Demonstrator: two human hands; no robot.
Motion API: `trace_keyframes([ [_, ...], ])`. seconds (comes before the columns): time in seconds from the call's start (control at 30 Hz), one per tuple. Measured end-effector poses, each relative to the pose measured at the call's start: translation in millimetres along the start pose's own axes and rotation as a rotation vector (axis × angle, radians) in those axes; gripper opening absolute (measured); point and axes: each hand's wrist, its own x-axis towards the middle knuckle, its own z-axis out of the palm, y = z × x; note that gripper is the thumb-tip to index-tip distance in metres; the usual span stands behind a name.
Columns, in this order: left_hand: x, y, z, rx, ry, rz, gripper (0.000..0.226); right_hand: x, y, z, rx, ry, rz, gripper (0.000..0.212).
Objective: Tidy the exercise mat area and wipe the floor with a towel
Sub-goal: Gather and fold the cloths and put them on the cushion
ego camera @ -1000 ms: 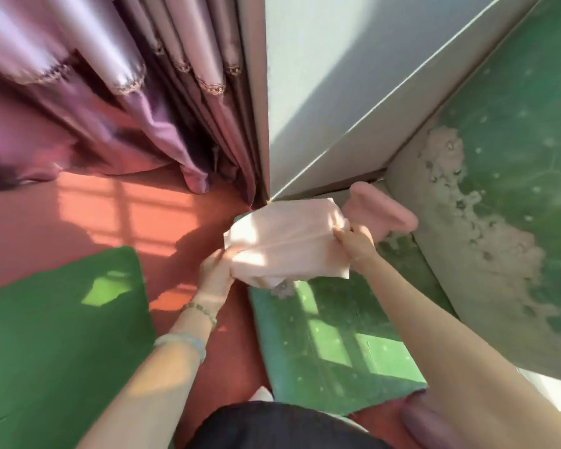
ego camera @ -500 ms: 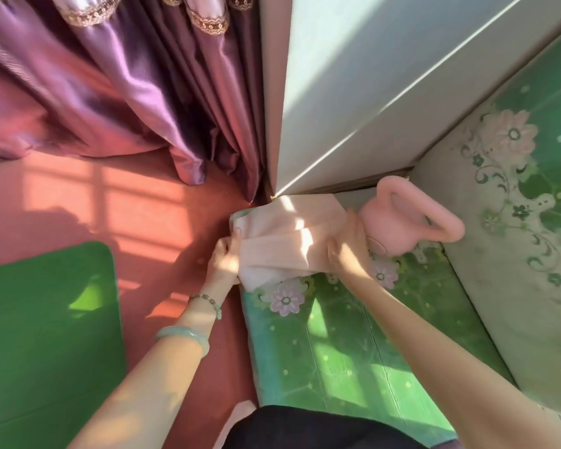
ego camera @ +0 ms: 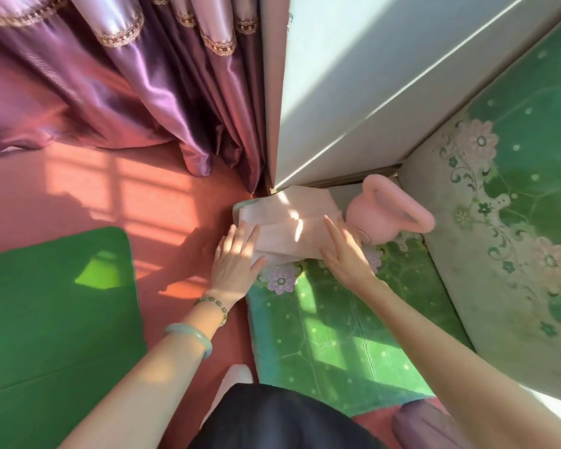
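A red floor [ego camera: 78, 189] runs under a purple curtain [ego camera: 127, 92], with a plain green mat [ego camera: 46, 319] on the left and a flowered mat [ego camera: 337, 335] by the wall. A folded pink towel [ego camera: 292, 231] lies on the flowered mat's far end, just beside a pink kettlebell [ego camera: 382, 218]. The left hand [ego camera: 235, 264] and right hand [ego camera: 347, 254] rest flat on the towel's two ends, fingers straight.

Both hands lie flat, fingers straight, on a folded pink towel [ego camera: 289, 228]: left hand [ego camera: 235, 259] on its left end, right hand [ego camera: 345, 251] on its right, beside a pink kettlebell [ego camera: 386, 218] on a green mat [ego camera: 337, 335].
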Motion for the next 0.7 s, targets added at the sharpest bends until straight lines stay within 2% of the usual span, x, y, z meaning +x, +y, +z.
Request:
trace_keyframes([
  [0.1, -35.1, 15.9, -66.4, -0.079, -0.028, -0.107, 0.069, -41.1, -48.7, -47.9, 0.077, 0.083, -0.012, 0.062],
  [0.27, -127.5, 46.0, -191.0, -0.265, 0.007, -0.195, 0.07, -134.7, -155.4, -146.0, 0.302, 0.088, 0.04, 0.065],
  [0.37, -179.5, 69.3, -264.2, -0.358, 0.088, -0.234, 0.072, -190.0, -217.6, -197.4, 0.298, 0.108, -0.03, 0.062],
  [0.53, -283.3, 110.9, -386.6, -0.502, 0.226, -0.351, 0.073, -276.9, -321.9, -273.8, 0.346, 0.009, -0.176, 0.061],
  [0.7, -388.7, 128.0, -449.6, -0.565, 0.343, -0.495, 0.075, -336.6, -406.6, -306.5, 0.299, -0.064, -0.316, 0.062],
])
